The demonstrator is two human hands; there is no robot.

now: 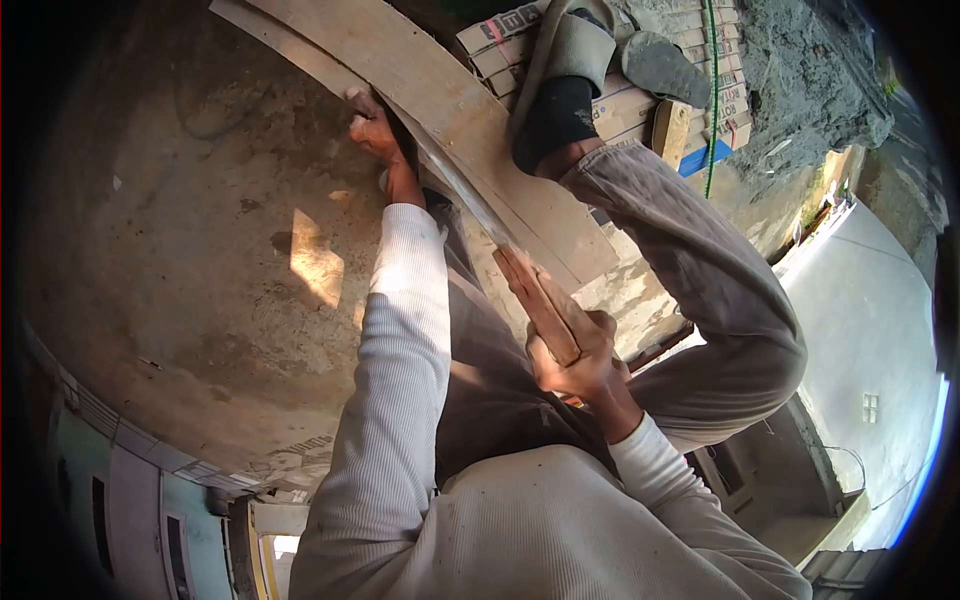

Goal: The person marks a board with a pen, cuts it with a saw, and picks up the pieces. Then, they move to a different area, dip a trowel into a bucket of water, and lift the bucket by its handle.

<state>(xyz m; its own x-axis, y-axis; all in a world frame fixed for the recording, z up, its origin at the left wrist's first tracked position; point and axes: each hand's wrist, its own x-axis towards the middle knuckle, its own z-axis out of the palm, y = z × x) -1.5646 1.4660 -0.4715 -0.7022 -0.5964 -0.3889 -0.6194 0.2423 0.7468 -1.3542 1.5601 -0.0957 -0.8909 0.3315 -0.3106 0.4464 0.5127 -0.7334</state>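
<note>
My right hand (580,365) is wrapped round the wooden handle (537,300) of a handsaw. The saw's narrow metal blade (462,190) points up and to the left, seen nearly edge-on, along the wooden board (450,95). Curled at the board's left edge, my left hand (374,130) grips it; part of the fingers is hidden. A thin dark line runs across the board near its lower end. My raised foot (560,110), in a dark sock and a sandal, rests by the board's right edge.
Stacked cardboard boxes (625,110) lie under the foot, with another sandal (663,68) and a small wood block (670,128) on them. A green cord (712,100) crosses the boxes. Rough grey cement (800,80) is at upper right; worn concrete floor (200,250) spreads left.
</note>
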